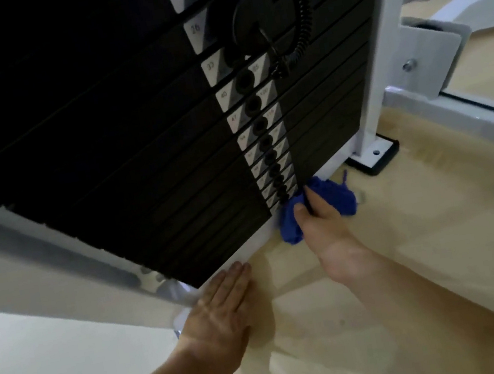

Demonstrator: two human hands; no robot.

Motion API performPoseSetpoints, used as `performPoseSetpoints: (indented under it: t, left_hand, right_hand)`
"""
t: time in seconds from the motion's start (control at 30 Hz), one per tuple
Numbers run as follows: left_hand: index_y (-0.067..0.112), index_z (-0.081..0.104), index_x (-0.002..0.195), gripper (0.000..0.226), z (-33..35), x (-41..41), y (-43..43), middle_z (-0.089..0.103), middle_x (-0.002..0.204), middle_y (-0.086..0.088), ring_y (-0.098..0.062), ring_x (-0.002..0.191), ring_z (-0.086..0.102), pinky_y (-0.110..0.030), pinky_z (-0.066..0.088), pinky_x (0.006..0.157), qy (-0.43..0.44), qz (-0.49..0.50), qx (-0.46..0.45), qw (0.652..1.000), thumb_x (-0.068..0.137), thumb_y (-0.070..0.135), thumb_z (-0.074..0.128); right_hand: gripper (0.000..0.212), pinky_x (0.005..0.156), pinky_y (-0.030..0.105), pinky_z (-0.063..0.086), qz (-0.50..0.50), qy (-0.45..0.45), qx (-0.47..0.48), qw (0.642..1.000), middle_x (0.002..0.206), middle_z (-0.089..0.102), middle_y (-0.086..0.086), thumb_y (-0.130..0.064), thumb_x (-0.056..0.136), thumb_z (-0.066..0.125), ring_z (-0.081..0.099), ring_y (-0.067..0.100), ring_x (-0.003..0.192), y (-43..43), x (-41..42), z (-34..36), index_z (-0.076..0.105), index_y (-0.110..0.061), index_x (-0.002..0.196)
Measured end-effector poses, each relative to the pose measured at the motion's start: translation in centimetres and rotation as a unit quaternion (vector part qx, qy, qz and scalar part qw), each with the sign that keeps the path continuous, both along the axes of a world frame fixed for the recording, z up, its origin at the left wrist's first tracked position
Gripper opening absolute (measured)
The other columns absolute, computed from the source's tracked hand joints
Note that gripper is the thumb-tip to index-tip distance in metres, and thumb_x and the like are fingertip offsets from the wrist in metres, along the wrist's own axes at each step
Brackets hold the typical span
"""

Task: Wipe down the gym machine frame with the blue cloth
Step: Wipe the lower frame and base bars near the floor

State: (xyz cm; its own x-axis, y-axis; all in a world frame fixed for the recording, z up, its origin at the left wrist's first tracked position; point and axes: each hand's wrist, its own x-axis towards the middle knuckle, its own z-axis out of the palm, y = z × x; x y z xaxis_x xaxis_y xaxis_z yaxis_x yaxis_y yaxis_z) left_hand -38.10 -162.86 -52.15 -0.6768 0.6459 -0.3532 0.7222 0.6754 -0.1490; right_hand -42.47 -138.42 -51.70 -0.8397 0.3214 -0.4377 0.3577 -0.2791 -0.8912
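Observation:
A crumpled blue cloth (331,199) lies against the white bottom rail of the gym machine frame (254,243), under the black weight stack (134,140). My right hand (320,227) grips the cloth, thumb and fingers curled into it, and presses it to the rail. Lower left, my left hand (221,317) lies flat with straight fingers on the floor, its fingertips touching the same rail.
A white upright post (378,46) stands to the right on a bolted foot plate (375,155). Another white rail (467,113) runs along the right. A coiled black cord (302,16) hangs on the weight stack. The floor (412,257) is beige.

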Motion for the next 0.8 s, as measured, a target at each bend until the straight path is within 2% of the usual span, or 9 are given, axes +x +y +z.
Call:
performPoseSetpoints:
  t: [0.07,0.17,0.3,0.33,0.43,0.5,0.63,0.7,0.8]
  left_hand:
    - [0.012,0.044,0.152,0.068,-0.5,-0.5,-1.2,0.031,0.164,-0.012,-0.032,0.151,0.029,-0.046,0.023,0.119,-0.011,-0.024,0.005,1.000,0.089,0.038,0.048]
    - [0.025,0.022,0.160,0.082,-1.0,-0.1,-2.1,0.014,0.170,-0.001,-0.023,0.157,0.012,-0.044,0.017,0.122,-0.064,-0.015,0.033,0.997,0.087,0.052,0.050]
    - [0.030,0.026,0.159,0.090,-1.1,1.1,-2.3,0.023,0.167,0.003,-0.019,0.154,0.023,-0.032,0.008,0.120,-0.092,0.016,0.028,0.995,0.081,0.071,0.045]
    - [0.036,0.018,0.160,0.090,-1.1,1.1,-2.3,0.019,0.168,0.007,-0.017,0.155,0.021,-0.032,0.005,0.121,-0.107,0.033,0.036,0.993,0.082,0.072,0.045]
    - [0.060,-0.024,0.145,0.084,-2.0,1.0,-3.0,-0.019,0.164,0.024,-0.005,0.154,-0.016,-0.033,-0.010,0.124,-0.123,0.048,0.088,0.987,0.087,0.071,0.036]
    - [0.055,-0.020,0.150,0.085,-2.5,1.2,-3.4,-0.012,0.167,0.020,-0.010,0.156,-0.008,-0.035,-0.004,0.123,-0.098,0.030,0.094,0.990,0.089,0.070,0.038]
    - [0.038,0.016,0.160,0.080,-2.9,1.8,-3.6,0.016,0.169,0.006,-0.018,0.155,0.018,-0.037,0.006,0.123,-0.073,0.025,0.091,0.993,0.090,0.065,0.043]
    - [0.031,0.032,0.157,0.075,-2.6,2.5,-3.7,0.029,0.166,0.001,-0.020,0.152,0.028,-0.039,0.023,0.123,-0.054,0.019,0.089,0.994,0.089,0.061,0.044]
    - [0.028,0.022,0.161,0.074,-3.0,3.5,-4.7,0.016,0.169,0.001,-0.018,0.156,0.012,-0.045,0.028,0.122,-0.068,0.007,0.089,0.994,0.095,0.055,0.043]
  right_hand:
    - [0.059,0.110,0.031,0.039,-0.068,0.029,-0.009,0.997,0.146,0.048,-0.009,-0.022,0.104,0.055,0.053,0.012,0.122,2.4,-1.9,0.1,0.035,-0.041,0.155]
    - [0.063,0.114,0.045,0.043,-0.100,0.043,-0.052,0.993,0.148,0.051,-0.009,-0.013,0.098,0.055,0.055,0.017,0.129,4.6,-4.1,0.3,0.043,-0.046,0.150]
    - [0.068,0.110,0.044,0.047,-0.104,0.003,-0.100,0.989,0.134,0.053,-0.006,-0.006,0.100,0.054,0.060,0.015,0.114,1.7,-2.3,0.4,0.035,-0.045,0.154]
    - [0.068,0.109,0.045,0.047,-0.088,-0.007,-0.105,0.991,0.133,0.053,-0.005,-0.006,0.101,0.054,0.061,0.016,0.113,0.3,-1.4,0.3,0.035,-0.045,0.153]
    - [0.062,0.109,0.044,0.048,-0.026,-0.030,-0.064,0.997,0.140,0.057,-0.004,-0.013,0.101,0.056,0.062,0.016,0.116,-2.9,0.7,-0.7,0.041,-0.046,0.151]
    - [0.060,0.109,0.037,0.046,-0.049,-0.033,-0.074,0.996,0.142,0.055,-0.005,-0.013,0.102,0.057,0.060,0.014,0.117,-2.5,0.1,-0.1,0.041,-0.042,0.152]
    - [0.068,0.098,0.041,0.045,-0.110,0.022,-0.067,0.991,0.140,0.054,0.005,-0.011,0.097,0.057,0.057,0.021,0.110,1.7,-2.8,0.0,0.037,-0.044,0.153]
    - [0.073,0.108,0.047,0.043,-0.109,0.017,-0.061,0.992,0.149,0.051,0.005,-0.009,0.091,0.056,0.055,0.025,0.119,1.2,-3.1,0.0,0.039,-0.048,0.151]
    - [0.076,0.114,0.050,0.043,-0.092,-0.022,-0.089,0.992,0.153,0.045,0.002,0.004,0.096,0.047,0.056,0.021,0.122,-3.4,-0.6,0.6,0.037,-0.043,0.154]
